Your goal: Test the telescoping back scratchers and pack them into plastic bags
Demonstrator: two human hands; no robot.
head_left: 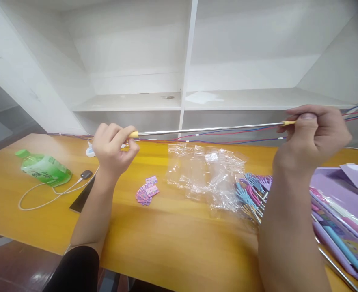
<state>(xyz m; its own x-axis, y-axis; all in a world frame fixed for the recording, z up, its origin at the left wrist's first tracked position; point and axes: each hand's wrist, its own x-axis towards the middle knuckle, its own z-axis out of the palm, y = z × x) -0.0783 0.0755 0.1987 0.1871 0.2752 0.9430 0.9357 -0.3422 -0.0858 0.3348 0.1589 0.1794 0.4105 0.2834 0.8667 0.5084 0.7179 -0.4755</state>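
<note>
A telescopic back scratcher [209, 129], a thin metal rod with yellow ends, is stretched out level above the table. My left hand [113, 144] is closed round its left yellow end. At the other end, my right hand [314, 132] pinches the yellow tip between thumb and fingers, hiding the head. Below my right wrist lies a bunch of similar back scratchers [252, 190] with blue, pink and purple hand-shaped heads. Clear plastic bags [206, 170] lie in a crumpled pile beside them. Small pink and purple printed cards [147, 190] are fanned on the table between my arms.
On the wooden table [173, 239] at left lies a green-capped bottle [45, 168], near a white cable [29, 198] and a small black device [86, 174]. A purple box [340, 182] and colourful packs stand at right. White shelving [130, 101] rises behind, with red and blue wires below.
</note>
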